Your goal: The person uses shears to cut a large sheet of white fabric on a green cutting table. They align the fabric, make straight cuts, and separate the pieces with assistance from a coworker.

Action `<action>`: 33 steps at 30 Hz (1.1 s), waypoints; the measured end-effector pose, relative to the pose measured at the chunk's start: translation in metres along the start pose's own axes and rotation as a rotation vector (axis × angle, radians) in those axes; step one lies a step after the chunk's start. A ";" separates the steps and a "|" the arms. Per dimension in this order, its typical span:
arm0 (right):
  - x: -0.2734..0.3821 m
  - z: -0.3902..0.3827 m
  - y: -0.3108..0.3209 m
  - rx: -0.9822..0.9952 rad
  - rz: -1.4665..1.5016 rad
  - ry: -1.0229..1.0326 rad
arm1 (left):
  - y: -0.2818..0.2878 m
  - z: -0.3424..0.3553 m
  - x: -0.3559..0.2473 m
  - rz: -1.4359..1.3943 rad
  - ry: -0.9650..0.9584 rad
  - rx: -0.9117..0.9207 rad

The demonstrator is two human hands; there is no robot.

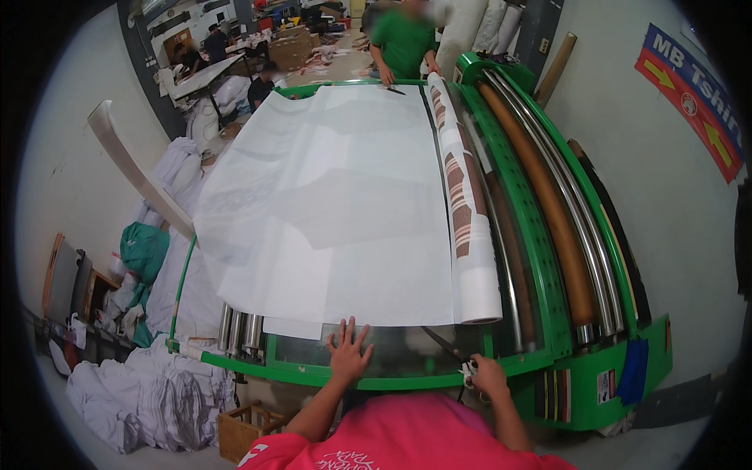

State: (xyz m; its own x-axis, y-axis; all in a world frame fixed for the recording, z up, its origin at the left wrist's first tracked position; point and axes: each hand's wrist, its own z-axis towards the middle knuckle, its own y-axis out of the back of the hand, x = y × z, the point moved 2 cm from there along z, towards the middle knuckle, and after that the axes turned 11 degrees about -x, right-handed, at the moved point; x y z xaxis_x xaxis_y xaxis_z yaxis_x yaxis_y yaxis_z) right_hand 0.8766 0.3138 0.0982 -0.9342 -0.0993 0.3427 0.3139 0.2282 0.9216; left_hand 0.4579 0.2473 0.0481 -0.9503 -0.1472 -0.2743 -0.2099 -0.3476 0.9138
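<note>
A large white sheet (329, 141) covers most of the green machine's bed (235, 362). My left hand (349, 352) lies with fingers spread at the sheet's near edge, its fingertips on or very close to it. My right hand (484, 374) grips dark-bladed scissors (442, 342) over the bed's near edge, just right of centre. A roll of white paper with brown printed shapes (478, 286) lies along the sheet's right side.
A co-worker in green (403, 43) has both hands at the far edge, near a small dark tool (393, 89). Long rollers (576, 258) run at right. Fabric piles (149, 403) and a wooden crate (239, 435) are at lower left. Other people (213, 47) are at back left.
</note>
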 end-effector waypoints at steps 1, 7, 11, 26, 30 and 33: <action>-0.002 0.003 -0.002 0.020 -0.003 -0.016 | 0.000 0.000 0.000 -0.002 0.001 0.002; 0.003 0.019 0.001 0.091 -0.032 -0.032 | 0.001 0.001 0.000 -0.007 -0.003 -0.014; 0.009 0.029 0.010 0.146 -0.072 -0.069 | 0.001 0.001 0.000 -0.013 -0.001 0.006; 0.027 0.089 -0.007 0.475 -0.417 -0.170 | 0.000 0.002 -0.001 -0.021 -0.012 -0.005; 0.028 0.087 -0.007 0.466 -0.420 -0.156 | -0.001 0.001 0.000 -0.029 -0.009 -0.013; 0.031 0.085 -0.003 0.466 -0.412 -0.154 | -0.001 0.001 0.000 -0.029 -0.003 -0.009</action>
State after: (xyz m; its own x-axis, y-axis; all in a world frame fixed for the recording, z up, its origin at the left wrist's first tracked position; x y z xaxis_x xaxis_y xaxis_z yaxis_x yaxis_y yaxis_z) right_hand 0.8323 0.3926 0.0909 -0.9870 -0.1364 -0.0845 -0.1503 0.6016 0.7845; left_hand 0.4582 0.2480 0.0477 -0.9447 -0.1341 -0.2993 -0.2349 -0.3603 0.9028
